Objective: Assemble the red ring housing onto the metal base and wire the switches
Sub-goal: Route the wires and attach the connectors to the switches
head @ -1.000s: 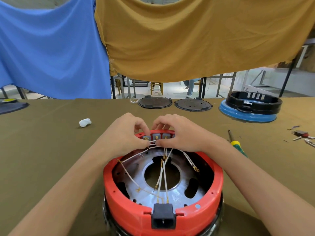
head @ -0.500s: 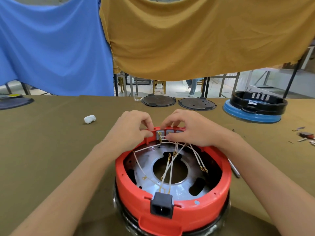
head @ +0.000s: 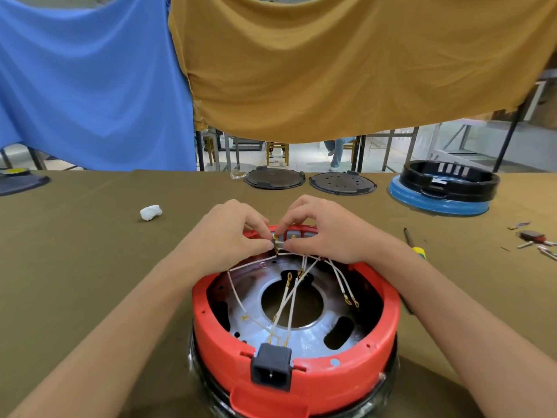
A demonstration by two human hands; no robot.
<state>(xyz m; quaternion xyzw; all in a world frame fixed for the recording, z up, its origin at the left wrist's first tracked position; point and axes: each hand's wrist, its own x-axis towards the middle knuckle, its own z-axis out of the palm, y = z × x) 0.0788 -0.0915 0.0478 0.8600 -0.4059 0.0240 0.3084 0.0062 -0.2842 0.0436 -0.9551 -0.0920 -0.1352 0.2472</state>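
Hands pinch a white wire at the red ring housing's far-rim switches.

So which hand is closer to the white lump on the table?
Left. The left hand is just right of the lump; the right hand is farther right, beyond the left hand.

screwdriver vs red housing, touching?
Apart. The head view shows olive cloth between the screwdriver, lying right of the right forearm, and the red ring housing; the forearm crosses between them, but the tool sits clearly outside the rim.
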